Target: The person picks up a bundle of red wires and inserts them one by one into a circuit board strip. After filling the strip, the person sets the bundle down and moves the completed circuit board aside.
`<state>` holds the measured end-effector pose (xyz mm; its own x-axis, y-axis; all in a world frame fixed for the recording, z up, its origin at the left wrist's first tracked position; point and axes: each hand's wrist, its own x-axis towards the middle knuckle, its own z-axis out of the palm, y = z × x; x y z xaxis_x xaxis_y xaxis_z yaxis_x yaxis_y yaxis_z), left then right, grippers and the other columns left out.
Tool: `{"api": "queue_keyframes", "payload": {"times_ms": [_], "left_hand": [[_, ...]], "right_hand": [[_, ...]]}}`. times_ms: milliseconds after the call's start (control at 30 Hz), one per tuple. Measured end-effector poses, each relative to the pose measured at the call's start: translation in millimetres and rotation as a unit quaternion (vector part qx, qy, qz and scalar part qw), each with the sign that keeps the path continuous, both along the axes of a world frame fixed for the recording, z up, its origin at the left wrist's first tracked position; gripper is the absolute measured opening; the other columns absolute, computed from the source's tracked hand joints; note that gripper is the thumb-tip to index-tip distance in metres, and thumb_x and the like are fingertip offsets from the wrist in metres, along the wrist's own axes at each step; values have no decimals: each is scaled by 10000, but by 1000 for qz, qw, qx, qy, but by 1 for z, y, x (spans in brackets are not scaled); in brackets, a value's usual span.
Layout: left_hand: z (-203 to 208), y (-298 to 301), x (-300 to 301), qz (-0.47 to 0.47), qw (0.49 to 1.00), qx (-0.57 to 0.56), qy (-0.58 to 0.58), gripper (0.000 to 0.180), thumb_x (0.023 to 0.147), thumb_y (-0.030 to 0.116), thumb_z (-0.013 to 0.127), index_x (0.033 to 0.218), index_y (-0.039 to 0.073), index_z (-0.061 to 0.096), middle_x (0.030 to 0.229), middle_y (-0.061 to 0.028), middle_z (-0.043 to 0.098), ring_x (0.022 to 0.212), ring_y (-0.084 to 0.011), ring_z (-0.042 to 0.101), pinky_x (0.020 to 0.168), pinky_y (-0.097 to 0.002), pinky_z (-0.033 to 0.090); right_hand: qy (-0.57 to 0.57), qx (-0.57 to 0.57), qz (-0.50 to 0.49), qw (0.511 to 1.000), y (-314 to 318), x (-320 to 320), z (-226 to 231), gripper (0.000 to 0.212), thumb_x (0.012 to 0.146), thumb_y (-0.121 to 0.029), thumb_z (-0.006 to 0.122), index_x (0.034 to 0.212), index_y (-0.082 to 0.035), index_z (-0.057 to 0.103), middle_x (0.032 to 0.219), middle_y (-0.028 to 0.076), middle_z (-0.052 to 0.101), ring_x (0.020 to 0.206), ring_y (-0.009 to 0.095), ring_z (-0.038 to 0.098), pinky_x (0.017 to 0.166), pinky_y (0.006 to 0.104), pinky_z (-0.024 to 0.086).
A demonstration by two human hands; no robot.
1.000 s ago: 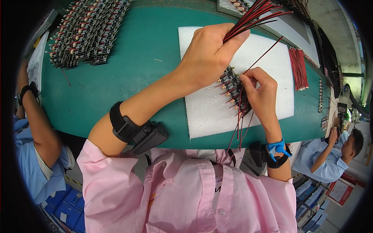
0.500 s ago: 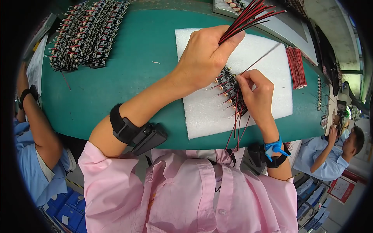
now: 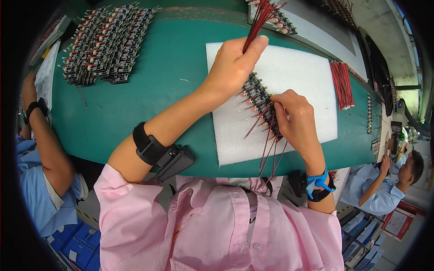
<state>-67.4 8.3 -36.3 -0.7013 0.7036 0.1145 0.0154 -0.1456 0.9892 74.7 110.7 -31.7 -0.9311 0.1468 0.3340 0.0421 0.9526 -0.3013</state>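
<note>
**Both hands busy on the white foam sheet**

My left hand (image 3: 233,67) is closed, thumb and fingers pinching a bundle of red wires (image 3: 260,18) that stands up and fans out toward the far edge of the bench. My right hand (image 3: 296,117) is curled shut too, fingertips pressed onto the near end of a row of small black components (image 3: 257,99) with red-tipped leads. The row lies diagonally on the foam, running from under my left hand to under my right. Several long red leads trail from it past the foam's near edge toward my pink shirt (image 3: 217,226).

The white foam sheet (image 3: 298,77) lies on the green bench top (image 3: 172,72). A second bundle of red wires (image 3: 342,85) lies at the foam's right edge, well apart from both hands. A large heap of the same black components (image 3: 104,43) sits at the far left of the bench. A black strap (image 3: 149,147) wraps my left wrist, a blue band (image 3: 316,180) my right. A person in blue (image 3: 40,180) sits to my left, another (image 3: 384,185) to my right.
</note>
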Motion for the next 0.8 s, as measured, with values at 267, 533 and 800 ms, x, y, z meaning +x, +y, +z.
{"api": "queue_keyframes", "payload": {"times_ms": [267, 533, 800], "left_hand": [[-3, 8, 0, -123, 927, 60, -351, 286, 875, 275, 382, 755, 29, 465, 607, -28, 486, 489, -127, 443, 437, -265, 380], [8, 26, 13, -158, 948, 83, -265, 349, 882, 279, 370, 955, -34, 503, 914, -123, 563, 752, -189, 567, 603, -292, 471], [10, 28, 16, -143, 957, 33, -250, 380, 885, 296, 355, 992, -37, 502, 929, -126, 556, 724, -161, 552, 566, -273, 463]], "right_hand": [[-71, -171, -16, 983, 9, -10, 38, 97, 727, -55, 561, 773, 31, 562, 616, 57, 533, 506, 119, 470, 485, 252, 380], [-74, -483, -23, 872, 21, -39, 22, 138, 766, -104, 550, 743, 30, 570, 548, 23, 513, 459, 62, 447, 403, 183, 335], [-46, -512, -43, 857, 23, -43, 14, 135, 771, -108, 544, 715, 12, 566, 538, 33, 514, 420, 43, 430, 340, 154, 280]]}}
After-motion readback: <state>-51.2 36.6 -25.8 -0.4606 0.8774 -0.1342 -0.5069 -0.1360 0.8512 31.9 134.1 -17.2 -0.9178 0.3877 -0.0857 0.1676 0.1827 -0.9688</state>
